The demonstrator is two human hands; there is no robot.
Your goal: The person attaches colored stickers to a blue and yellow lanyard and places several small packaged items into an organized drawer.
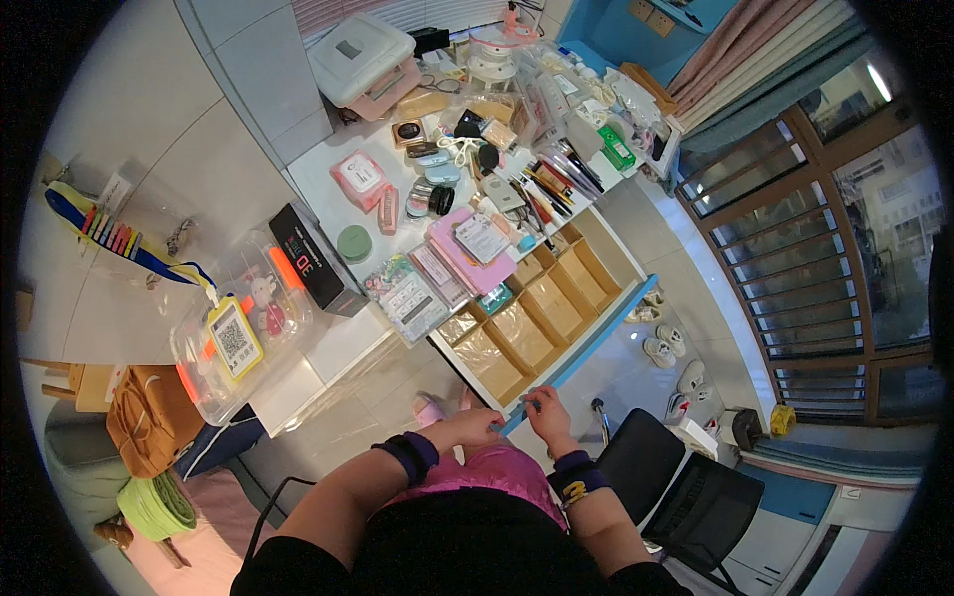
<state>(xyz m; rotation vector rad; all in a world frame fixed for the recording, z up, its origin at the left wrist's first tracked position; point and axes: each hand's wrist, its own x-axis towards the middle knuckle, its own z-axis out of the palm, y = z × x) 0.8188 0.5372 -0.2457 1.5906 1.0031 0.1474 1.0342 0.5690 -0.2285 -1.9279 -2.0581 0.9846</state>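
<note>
In front of me a drawer [559,349] is pulled out from the white desk, its inside split by brown cardboard dividers [525,305]. My left hand [479,428] is at the near corner of the blue drawer front [596,337], its fingers at the edge. A little farther along the same edge, my right hand [548,417] has its fingers curled over the top. Most near compartments show only their lining; a small teal packet [496,298] lies in one farther back. A pink case [477,257] and a clear-wrapped pack [408,299] overhang the drawer's back part.
Cosmetics, brushes and pens [551,182] crowd the desk, with a lidded storage box [364,63] behind. To the left stand a black carton [313,261] and a clear plastic box [246,328]. A black chair [645,465] is at my right; shoes [663,344] line the floor.
</note>
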